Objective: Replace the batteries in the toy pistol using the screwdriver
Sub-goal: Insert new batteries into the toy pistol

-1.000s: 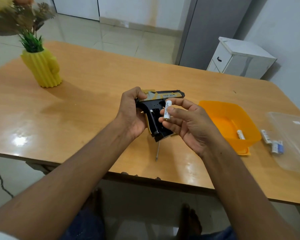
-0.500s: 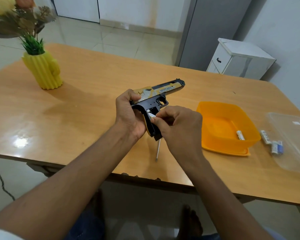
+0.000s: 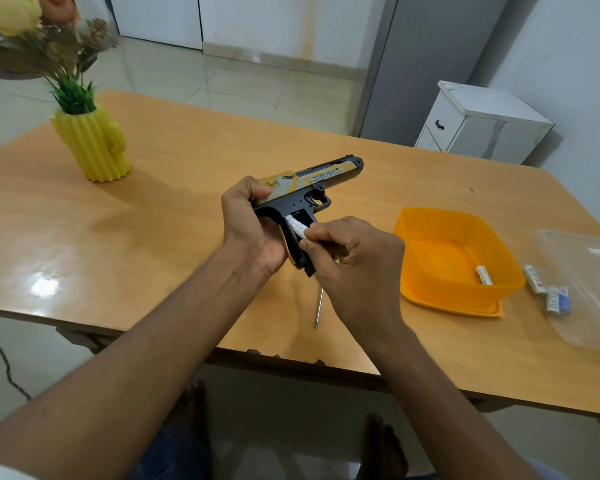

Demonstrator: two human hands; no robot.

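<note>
I am holding the pistol [image 3: 305,199] above the tabletop [image 3: 174,209] in my left hand [image 3: 250,230], fingers wrapped round the rear of its slide and grip, barrel pointing away to the right. My right hand [image 3: 354,261] is pinching a white battery [image 3: 297,227] with curled fingers, its far end sitting in the open grip. The screwdriver [image 3: 318,306] is lying on the tabletop just under my right hand, and beside it the orange tub [image 3: 458,268] is holding one battery [image 3: 484,275], with more batteries [image 3: 548,289] lying just right of it against a clear lid [image 3: 589,292].
</note>
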